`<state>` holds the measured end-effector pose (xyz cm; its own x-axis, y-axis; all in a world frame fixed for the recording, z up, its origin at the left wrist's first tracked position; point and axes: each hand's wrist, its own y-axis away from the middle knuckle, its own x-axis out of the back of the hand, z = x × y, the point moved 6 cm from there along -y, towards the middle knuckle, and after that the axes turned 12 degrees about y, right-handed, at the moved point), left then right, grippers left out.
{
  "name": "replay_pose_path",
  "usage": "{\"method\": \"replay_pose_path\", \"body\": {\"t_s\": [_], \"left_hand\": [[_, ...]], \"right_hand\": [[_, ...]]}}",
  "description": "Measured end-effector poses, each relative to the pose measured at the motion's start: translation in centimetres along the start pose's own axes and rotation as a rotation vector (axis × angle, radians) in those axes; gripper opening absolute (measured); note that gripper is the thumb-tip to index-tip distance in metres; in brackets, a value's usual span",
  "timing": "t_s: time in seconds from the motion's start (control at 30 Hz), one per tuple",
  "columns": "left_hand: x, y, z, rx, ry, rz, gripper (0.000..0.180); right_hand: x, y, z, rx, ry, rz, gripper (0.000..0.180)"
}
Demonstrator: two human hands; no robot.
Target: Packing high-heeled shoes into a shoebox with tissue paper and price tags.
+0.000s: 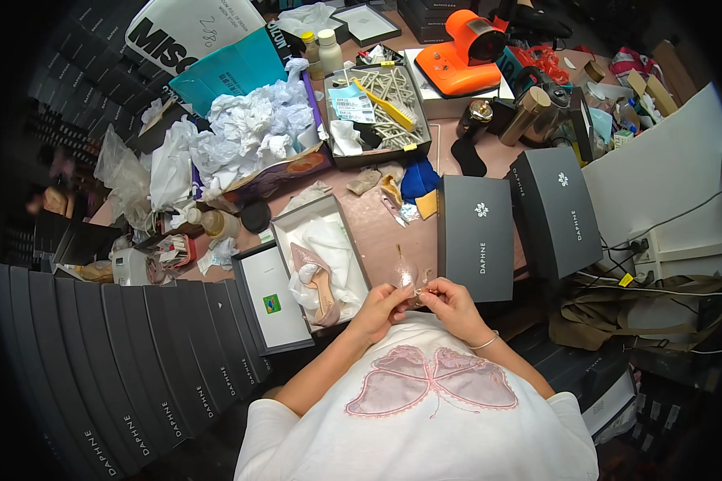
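I am pinching a clear, pale pink pointed shoe [406, 272] between my left hand [381, 309] and right hand [449, 303], fingers closed on it, above the pinkish desk [377, 228]. At nine o'clock, an open grey shoebox [319, 260] is holding its mate; at two o'clock, a closed dark grey box [475, 236] is lying.

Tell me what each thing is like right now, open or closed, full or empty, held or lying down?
Open shoe box: lid off, pink shoe lying inside on white paper.
Two dark boxes: lids on, closed.
Clear shoe: held by both hands, left hand and right hand.
Cardboard box: open, stuffed with crumpled paper.
Bottles: upright, capped.
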<state>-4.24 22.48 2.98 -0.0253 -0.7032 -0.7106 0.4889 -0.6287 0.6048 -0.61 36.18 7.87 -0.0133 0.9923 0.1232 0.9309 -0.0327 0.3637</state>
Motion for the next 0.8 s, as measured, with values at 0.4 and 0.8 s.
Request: {"method": "replay_pose_path", "body": {"t_s": [0.4, 0.8], "left_hand": [[1.0, 0.7, 0.9, -0.168, 0.111, 0.029, 0.013], [3.4, 0.8, 4.5, -0.283, 0.166, 0.126, 0.02]], "right_hand": [[-0.6, -1.0, -0.1, 0.059, 0.068, 0.01, 0.017], [1.1, -19.3, 2.2, 0.616, 0.854, 0.313, 0.02]]}}
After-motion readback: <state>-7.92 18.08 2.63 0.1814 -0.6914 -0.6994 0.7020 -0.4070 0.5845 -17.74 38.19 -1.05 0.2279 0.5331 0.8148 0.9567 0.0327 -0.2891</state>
